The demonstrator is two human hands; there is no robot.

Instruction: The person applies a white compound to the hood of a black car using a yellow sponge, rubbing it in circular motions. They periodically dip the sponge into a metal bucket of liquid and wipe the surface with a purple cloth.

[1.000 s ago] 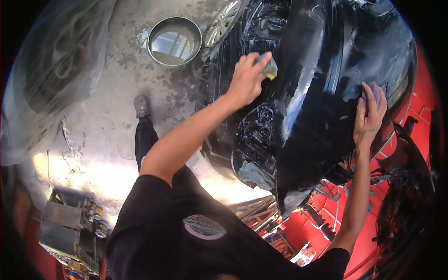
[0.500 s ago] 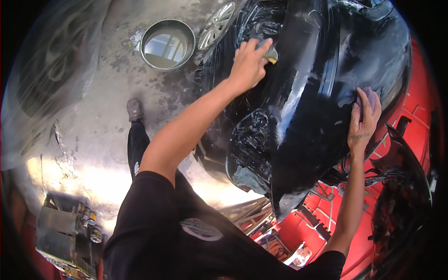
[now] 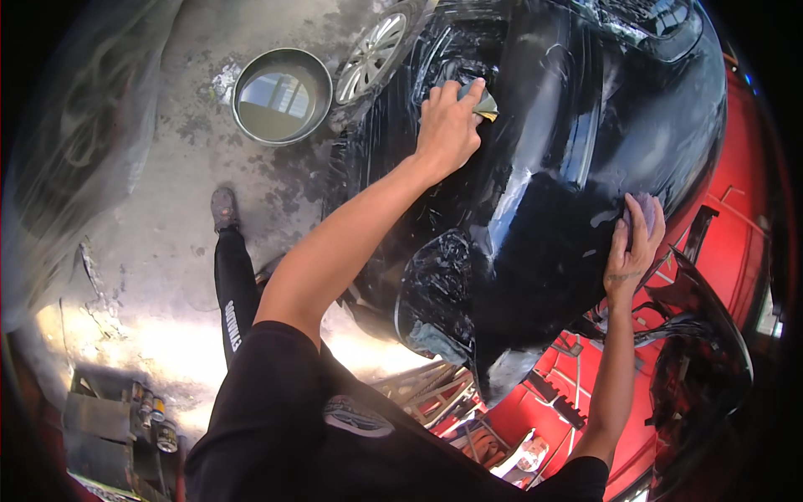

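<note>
A black car body (image 3: 535, 243), wet and streaked with pale residue, lies under both my hands. My left hand (image 3: 450, 130) is closed on a grey-green pad with a yellow edge (image 3: 487, 104), held against the panel near the wheel. Farther right, a purple sponge (image 3: 642, 209) is in the grip of my right hand (image 3: 633, 247), which presses it to the smooth black surface. The undersides of both pads are hidden. On the car's near end, a bluish-grey cloth (image 3: 437, 341) rests below a shiny, film-like dark area (image 3: 439, 276).
A round basin of cloudy water (image 3: 238, 113) stands on the floor beside the silver wheel (image 3: 374, 57). Plastic sheeting (image 3: 92, 125) covers something at far left. A cart with cans (image 3: 100, 418) is at lower left; a loose black car part (image 3: 703, 351) is at right.
The view has shifted, so the car and basin sit lower and farther left. Against the car, my right hand with the sponge has come slightly nearer; my left hand has slid slightly right and away.
</note>
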